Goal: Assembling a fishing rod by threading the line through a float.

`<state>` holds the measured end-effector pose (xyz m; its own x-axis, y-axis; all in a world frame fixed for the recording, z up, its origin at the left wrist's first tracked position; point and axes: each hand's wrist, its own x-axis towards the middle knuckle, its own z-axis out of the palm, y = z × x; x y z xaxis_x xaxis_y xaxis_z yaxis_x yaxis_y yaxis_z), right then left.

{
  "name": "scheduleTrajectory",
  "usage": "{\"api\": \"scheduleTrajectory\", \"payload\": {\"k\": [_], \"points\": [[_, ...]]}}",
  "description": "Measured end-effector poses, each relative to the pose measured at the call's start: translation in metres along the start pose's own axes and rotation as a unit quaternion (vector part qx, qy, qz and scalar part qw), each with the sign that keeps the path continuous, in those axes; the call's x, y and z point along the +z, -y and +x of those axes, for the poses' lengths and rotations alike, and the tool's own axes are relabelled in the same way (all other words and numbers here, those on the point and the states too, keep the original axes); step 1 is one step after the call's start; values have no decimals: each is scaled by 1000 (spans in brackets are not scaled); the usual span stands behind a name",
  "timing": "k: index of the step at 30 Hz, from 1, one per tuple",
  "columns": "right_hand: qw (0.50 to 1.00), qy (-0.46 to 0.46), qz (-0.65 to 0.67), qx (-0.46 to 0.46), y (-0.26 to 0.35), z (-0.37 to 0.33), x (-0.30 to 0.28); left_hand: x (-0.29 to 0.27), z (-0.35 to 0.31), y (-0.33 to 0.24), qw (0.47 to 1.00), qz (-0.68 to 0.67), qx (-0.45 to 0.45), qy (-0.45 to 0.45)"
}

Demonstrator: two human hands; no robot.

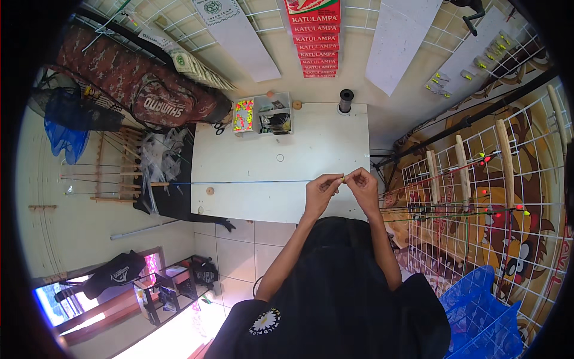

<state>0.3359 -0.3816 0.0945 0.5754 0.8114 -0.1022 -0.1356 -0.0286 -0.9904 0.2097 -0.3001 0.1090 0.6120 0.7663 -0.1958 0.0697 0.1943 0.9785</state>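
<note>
A thin blue line runs taut over the white table, from a wooden peg beyond the left edge to my fingertips near the right edge. My left hand is closed in a pinch where the line's right end reaches it. Close against it, my right hand pinches too. A tiny yellow and dark piece shows between the two sets of fingertips; its exact kind is too small to make out.
On the far side stand a white divided tray with bright beads and packets, and a dark cylinder. Scissors lie left of the tray. A small wooden disc rests near front left. A wire grid with floats rises at right.
</note>
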Motion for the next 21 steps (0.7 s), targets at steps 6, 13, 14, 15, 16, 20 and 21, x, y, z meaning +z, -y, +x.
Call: {"api": "scheduleTrajectory", "payload": {"k": [6,13,14,15,16,20,21], "points": [[1000,24,-9,3,9,-4,-2,-3,-2,-1,999,38,19,-5],[996,42,-57,46,8,-6,-12,-3,-9,-12,985,164,44,2],[996,51,-55,39,10,-7,-12,-3,-10,-14,980,191,51,6],[996,59,-52,32,11,-7,-11,-5,-10,-14,980,192,51,6],[996,59,-51,32,10,-7,-11,-6,-9,-12,986,162,47,19],[996,75,-25,33,12,-9,-12,-8,-9,-22,993,111,16,44],[996,85,-10,40,14,-9,-11,-8,-9,-23,994,100,20,45]]}}
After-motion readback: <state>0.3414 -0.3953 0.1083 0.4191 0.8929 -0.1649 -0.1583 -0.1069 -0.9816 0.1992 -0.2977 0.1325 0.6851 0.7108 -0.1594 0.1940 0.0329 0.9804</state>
